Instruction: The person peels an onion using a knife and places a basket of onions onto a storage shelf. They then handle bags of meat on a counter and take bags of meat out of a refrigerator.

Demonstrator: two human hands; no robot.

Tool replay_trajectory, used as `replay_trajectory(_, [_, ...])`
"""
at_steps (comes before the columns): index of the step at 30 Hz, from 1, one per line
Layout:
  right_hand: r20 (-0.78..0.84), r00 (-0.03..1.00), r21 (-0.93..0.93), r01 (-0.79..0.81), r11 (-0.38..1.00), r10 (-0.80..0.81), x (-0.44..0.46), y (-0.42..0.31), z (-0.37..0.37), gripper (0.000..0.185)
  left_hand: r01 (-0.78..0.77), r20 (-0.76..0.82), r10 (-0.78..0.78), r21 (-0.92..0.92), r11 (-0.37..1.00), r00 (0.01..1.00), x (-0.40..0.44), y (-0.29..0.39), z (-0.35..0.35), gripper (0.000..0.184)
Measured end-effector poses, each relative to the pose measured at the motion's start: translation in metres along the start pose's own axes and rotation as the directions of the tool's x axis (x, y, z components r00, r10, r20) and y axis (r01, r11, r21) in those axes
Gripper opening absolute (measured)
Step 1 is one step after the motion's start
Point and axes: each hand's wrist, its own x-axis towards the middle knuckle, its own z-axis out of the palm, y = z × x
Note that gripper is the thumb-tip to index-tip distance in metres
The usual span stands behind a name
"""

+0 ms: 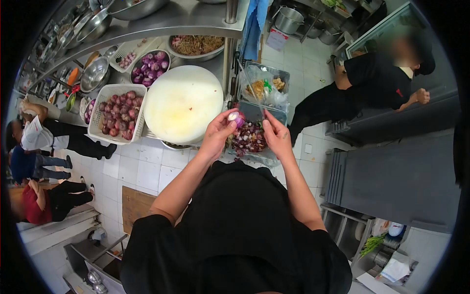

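Onion (237, 117), pale end showing, is pinched in the left hand (215, 136); the right hand (278, 138) curls, its grip unclear. Skins (248, 138) lie beneath. Peeled onions (152, 66) sit at ten o'clock; many unpeeled onions (119, 113) remain at nine.

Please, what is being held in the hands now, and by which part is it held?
The left hand holds an onion by its side, between the thumb and fingers. Whether the right hand holds anything cannot be told clearly.
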Motion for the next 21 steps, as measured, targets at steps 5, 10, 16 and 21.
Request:
replay_trajectory(5, [0.195,0.952,-0.206,0.273,0.94,-0.234,-0.027,-0.044,0.018,0.066,-0.059,0.012,0.058,0.111,0.992,0.998,0.005,-0.003,-0.007,0.048])
replay_trajectory(10, [0.227,0.949,-0.258,0.276,0.926,-0.22,-0.029,-0.056,0.03,0.066,-0.106,-0.022,0.111,0.169,0.98,0.994,-0.003,0.007,-0.006,0.052])
replay_trajectory(16, [0.222,0.952,-0.241,0.263,0.934,-0.211,-0.03,-0.053,0.037,0.06,-0.165,-0.018,0.172,0.208,0.964,0.985,-0.009,0.008,-0.01,0.051])
replay_trajectory(21, [0.187,0.97,-0.148,0.182,0.972,-0.153,-0.03,-0.045,0.042,0.051,-0.187,-0.007,0.193,0.214,0.959,0.981,-0.009,0.012,-0.012,0.048])
